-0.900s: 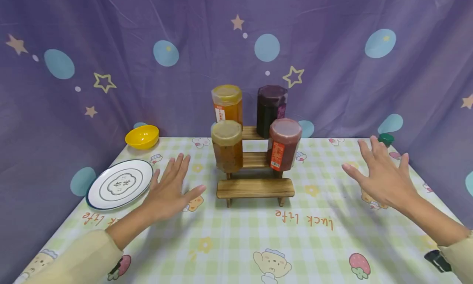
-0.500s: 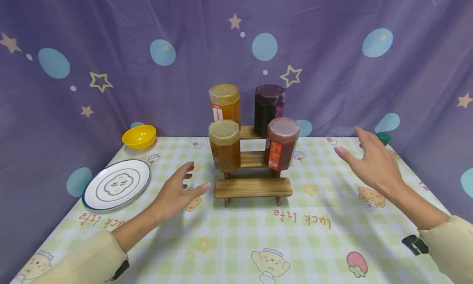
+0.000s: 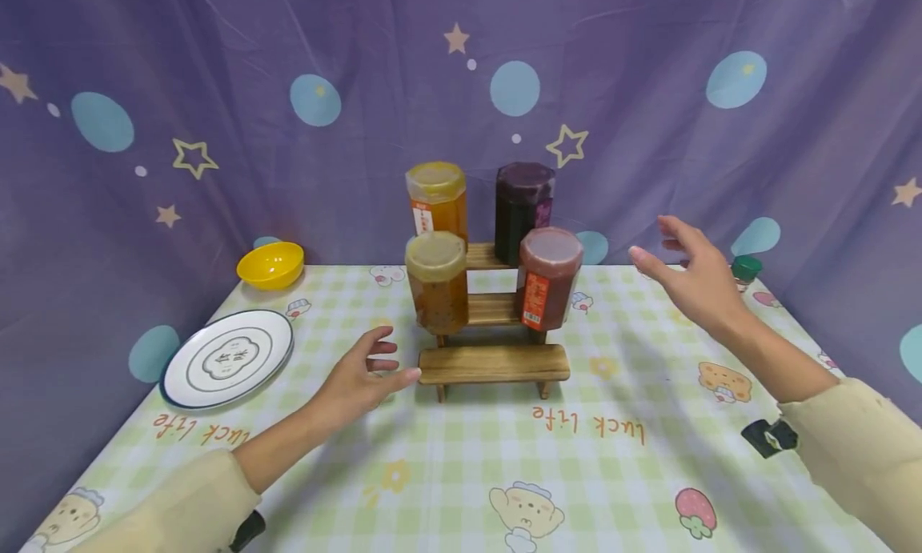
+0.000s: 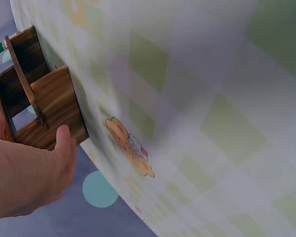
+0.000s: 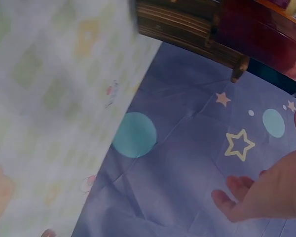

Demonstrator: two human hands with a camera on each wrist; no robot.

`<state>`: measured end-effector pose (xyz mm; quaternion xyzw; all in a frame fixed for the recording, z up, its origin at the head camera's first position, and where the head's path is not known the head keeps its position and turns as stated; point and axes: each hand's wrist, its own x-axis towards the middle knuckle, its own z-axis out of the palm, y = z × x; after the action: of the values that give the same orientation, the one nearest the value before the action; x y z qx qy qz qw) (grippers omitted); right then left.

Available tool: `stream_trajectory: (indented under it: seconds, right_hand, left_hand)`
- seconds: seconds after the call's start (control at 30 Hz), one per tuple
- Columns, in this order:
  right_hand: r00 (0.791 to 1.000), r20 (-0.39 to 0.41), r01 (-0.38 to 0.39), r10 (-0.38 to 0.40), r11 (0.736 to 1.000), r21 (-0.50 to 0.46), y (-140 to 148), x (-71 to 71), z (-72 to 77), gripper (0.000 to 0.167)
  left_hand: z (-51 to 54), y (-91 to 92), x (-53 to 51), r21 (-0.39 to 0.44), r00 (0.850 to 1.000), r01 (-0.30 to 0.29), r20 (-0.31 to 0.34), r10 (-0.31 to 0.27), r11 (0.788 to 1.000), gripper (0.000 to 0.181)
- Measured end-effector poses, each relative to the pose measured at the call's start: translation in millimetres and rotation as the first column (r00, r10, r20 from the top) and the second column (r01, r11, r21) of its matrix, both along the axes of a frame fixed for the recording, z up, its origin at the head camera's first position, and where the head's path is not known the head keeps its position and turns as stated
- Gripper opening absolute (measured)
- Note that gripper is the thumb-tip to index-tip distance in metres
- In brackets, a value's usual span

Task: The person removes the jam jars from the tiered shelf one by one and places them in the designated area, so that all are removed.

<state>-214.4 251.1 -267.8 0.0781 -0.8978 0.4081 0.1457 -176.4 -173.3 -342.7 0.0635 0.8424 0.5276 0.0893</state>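
Observation:
A three-step wooden stand [image 3: 497, 362] is at the middle of the table. Its middle step bears an amber jar [image 3: 439, 297] on the left and a red jar [image 3: 551, 277] on the right. On the top step, partly hidden behind them, are a yellow-orange jar [image 3: 454, 209] and a dark purple jar [image 3: 515, 229]. My left hand [image 3: 356, 386] is beside the left end of the lowest step, fingers loosely bent; whether the thumb touches the wood I cannot tell. Holding nothing, my right hand [image 3: 697, 285] hovers right of the red jar, fingers slightly bent.
A white plate [image 3: 270, 341] with a dark rim lies on the left, and a yellow bowl [image 3: 270, 274] stands behind it. At the back right is a small green-lidded container [image 3: 746, 266]. A purple curtain [image 3: 619, 49] hangs behind the checked tablecloth [image 3: 461, 449].
Both hands have moved inward toward the stand, the left nearing the lowest step and the right shifting left and up. Their spread fingers have drawn into a looser bend. The jars stay in place.

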Motion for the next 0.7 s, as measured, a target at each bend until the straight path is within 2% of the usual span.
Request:
stream_trajectory:
  seconds: [0.1, 0.3, 0.5, 0.7]
  right_hand:
    - [0.999, 0.027, -0.024, 0.026, 0.998, -0.059, -4, -7.1, 9.5, 0.076]
    - [0.993, 0.075, -0.081, 0.091, 0.989, -0.122, -19, -21.6, 29.5, 0.080]
    - [0.985, 0.086, -0.134, 0.150, 0.976, -0.171, -40, -36.1, 47.3, 0.083]
    - [0.969, 0.114, -0.192, 0.218, 0.961, -0.198, -58, -47.7, 64.3, 0.085]
  left_hand:
    - [-2.4, 3.0, -0.7, 0.009, 1.000, 0.012, 0.003, -0.012, 1.000, 0.087]
    - [-9.7, 10.2, -0.5, 0.067, 0.998, 0.019, 0.053, -0.023, 0.998, 0.089]
    - [-15.1, 17.6, -0.2, 0.105, 0.998, -0.015, 0.057, 0.009, 0.994, 0.084]
    - [-16.1, 22.6, 0.7, 0.106, 0.998, -0.047, 0.051, 0.041, 0.993, 0.075]
